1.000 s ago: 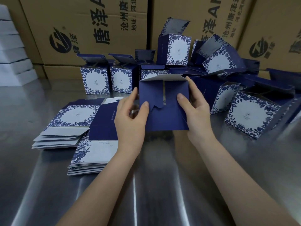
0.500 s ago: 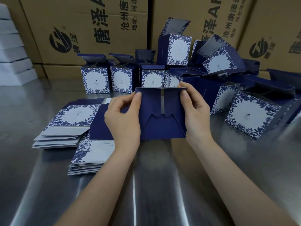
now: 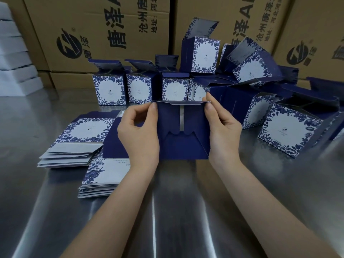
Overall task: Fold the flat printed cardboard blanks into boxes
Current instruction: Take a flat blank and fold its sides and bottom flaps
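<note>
Bottom flaps now closed on navy box [image 3: 183, 144]; left hand [image 3: 139, 135], right hand [image 3: 222, 131] grip it (cartons [image 3: 96, 34] read 唐泽).

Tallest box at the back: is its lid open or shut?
Open: the lid flap stands raised above the box, not tucked in.

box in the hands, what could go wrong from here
1. The box shows a pale gap between its bottom flaps. They may not lock, and the bottom could spring open.
2. The left hand and right hand pinch only its top corners, so pushing harder might crease the card.
3. The finished boxes at the right lie tilted in a heap, and adding another could tip them.
</note>
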